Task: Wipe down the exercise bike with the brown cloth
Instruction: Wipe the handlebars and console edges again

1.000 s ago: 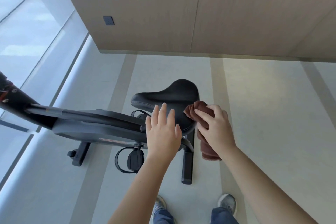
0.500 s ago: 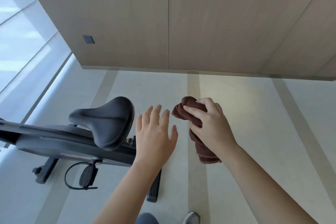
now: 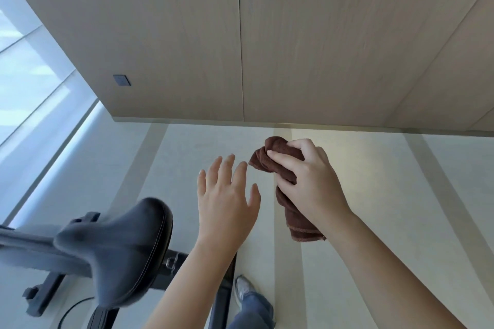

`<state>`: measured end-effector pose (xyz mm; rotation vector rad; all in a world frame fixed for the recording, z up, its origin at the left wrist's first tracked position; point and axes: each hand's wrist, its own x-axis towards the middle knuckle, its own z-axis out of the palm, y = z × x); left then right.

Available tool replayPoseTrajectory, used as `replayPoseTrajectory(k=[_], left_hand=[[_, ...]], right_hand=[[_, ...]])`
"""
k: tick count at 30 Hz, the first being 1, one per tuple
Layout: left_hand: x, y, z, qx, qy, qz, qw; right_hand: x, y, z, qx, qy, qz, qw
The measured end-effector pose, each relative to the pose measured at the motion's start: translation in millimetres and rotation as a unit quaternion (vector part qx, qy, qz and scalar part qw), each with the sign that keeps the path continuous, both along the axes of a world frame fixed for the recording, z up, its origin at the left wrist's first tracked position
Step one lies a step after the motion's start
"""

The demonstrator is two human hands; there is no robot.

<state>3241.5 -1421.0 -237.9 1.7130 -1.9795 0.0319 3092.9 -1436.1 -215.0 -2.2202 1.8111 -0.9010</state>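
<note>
Gripped in the right hand (image 3: 311,187): the brown cloth (image 3: 278,168), bunched into a wad, fingers curled tight round its middle, a hemmed tail hanging loose below the wrist. Held flat and empty beside it, just apart from the cloth: the left hand (image 3: 227,197), fingers spread wide, touching nothing. Both raised over bare floor (image 3: 374,195), well clear of the exercise bike (image 3: 88,254), which sat low at the left edge of the view, saddle (image 3: 125,243) nearest and blurred, frame and a rear foot dark beneath it, a pedal strap looping near the bottom edge. Cloth on no part of the machine at all, so no wiping in hand. Likely trouble: a wipe led with a tight wad rather than a flat face, likely to skim only a narrow track and skip the saddle's curved sides; the dangling tail apt to snag on the seat-post clamp or the frame; parts of the bike possibly left unwiped with both hands off to its right. Cloth soft, nappy terry with a stitched border; saddle smooth, padded, rounded, seamed along its rim; frame hard matte metal; floor pale and faintly glossy, banded; wall (image 3: 320,35) behind in light wood-grain panels.
</note>
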Motion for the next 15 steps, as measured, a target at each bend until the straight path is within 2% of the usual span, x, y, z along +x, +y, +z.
replayPoseTrajectory(k=[7, 15], left_hand=[[27, -114, -1, 0.023, 0.043, 0.075, 0.996], [41, -206, 4, 0.039, 0.03, 0.131, 0.99]], right_hand=[[26, -133, 3, 0.03, -0.012, 0.046, 0.998], [45, -246, -8, 0.038, -0.057, 0.103, 0.992]])
